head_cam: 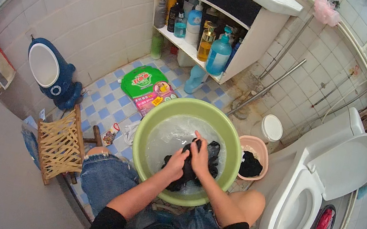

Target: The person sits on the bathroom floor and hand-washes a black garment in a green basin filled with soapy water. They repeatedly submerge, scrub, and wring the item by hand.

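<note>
Between my knees stands a round green plastic basin (147,116) with cloudy, sudsy water (170,130) in it. A wet black cloth garment (190,172) lies bunched there, partly under the water. My left hand (176,165) grips a fold of it near the basin's middle. Close beside it, my right hand (200,156) holds the same cloth, with its thumb and fingers pointing up and away from me. Part of the cloth between the hands is hidden by my fingers.
A pink basin (266,151) with black cloth stands right of the green one, near a lidded white bucket (271,128) and a toilet (291,216). Left are a folding stool (59,145) and a blue child's urinal (51,73). Ahead lie a green detergent bag (144,82) and a bottle-filled cabinet (266,34).
</note>
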The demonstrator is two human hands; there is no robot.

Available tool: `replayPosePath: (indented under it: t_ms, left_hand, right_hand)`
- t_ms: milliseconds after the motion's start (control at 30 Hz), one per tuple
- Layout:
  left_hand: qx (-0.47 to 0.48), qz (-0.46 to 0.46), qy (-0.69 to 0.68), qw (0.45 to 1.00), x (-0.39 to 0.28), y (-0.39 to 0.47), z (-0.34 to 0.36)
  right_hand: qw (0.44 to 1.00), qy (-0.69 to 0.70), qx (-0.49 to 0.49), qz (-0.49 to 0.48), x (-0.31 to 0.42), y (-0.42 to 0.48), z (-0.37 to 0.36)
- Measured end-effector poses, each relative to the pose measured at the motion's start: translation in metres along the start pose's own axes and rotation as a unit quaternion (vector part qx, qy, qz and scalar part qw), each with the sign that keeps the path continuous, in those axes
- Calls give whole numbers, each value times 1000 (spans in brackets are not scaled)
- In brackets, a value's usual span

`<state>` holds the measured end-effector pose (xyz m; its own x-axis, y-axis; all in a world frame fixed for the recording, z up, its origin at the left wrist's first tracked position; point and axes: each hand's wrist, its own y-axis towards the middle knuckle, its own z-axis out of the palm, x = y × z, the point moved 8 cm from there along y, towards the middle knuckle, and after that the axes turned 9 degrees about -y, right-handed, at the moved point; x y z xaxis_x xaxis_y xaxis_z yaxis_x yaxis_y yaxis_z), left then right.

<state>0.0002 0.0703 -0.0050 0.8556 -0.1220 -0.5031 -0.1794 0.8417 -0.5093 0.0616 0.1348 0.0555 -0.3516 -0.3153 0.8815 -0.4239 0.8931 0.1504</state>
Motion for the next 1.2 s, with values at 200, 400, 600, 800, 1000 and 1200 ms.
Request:
replayPosePath:
  t_ms: [200,400,600,800,1000,1200]
  left_hand:
    - [25,54,-38,997,-17,13,-17]
    - [61,70,30,995,-25,15,-6]
    - [23,-27,-35,999,7,-1,-2]
    - [30,62,-24,997,-33,13,-19]
    - [80,-43,37,995,1,-11,7]
    - [143,290,419,849,-91,-24,23]
  right_hand:
    - [994,-21,68,-87,20,-27,31]
    - [992,-35,86,-82,25,-25,29]
    - [1000,14,3,28,0,13,-4]
    - [989,0,94,-110,46,-51,35]
    - [995,-45,-10,87,-48,8,-28]
    - [998,9,64,10,13,9,-49]
